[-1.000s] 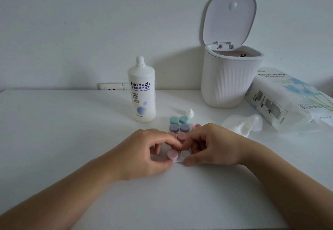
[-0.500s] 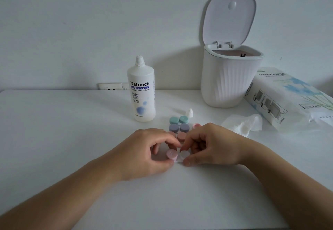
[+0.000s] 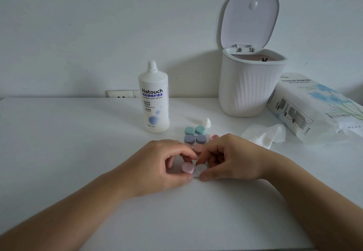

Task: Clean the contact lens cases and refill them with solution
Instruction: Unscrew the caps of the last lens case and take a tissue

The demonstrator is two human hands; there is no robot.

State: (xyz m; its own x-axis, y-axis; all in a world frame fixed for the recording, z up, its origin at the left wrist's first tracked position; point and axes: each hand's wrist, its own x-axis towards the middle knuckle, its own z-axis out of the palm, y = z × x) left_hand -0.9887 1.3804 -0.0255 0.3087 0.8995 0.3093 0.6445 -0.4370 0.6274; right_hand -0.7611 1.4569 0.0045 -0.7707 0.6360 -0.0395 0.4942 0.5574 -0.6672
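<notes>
Down on the white tabletop (image 3: 78, 152), both hands meet over the nearest contact lens case (image 3: 193, 169), which lies flat close to the person. Its left well carries a pink cap (image 3: 187, 167), while the right well (image 3: 200, 168) looks pale and whitish; whether a cap sits on it I cannot tell. The left hand (image 3: 157, 164) has its fingers curled, thumb and forefinger pinching the pink cap from front and back. The right hand (image 3: 229, 160) is likewise curled, thumb and forefinger closed on the pale right well. Just behind the hands stand more cases in a short column: a dusty-pink case (image 3: 197, 148) partly hidden by the knuckles, then a purple case (image 3: 194, 139), then a teal case (image 3: 194, 130) farthest back. A loose pink cap (image 3: 214, 137) peeks out beside the right knuckles. A small white bottle cap (image 3: 206, 123) stands near the teal case. The solution bottle (image 3: 153, 101), labelled Natouch, stands upright to the left of the cases, uncapped. Farther back on the right is a white ribbed bin (image 3: 247, 91) with its lid raised, and beside it lies a tissue pack (image 3: 314, 107), with a crumpled tissue (image 3: 263, 135) in front of it.
</notes>
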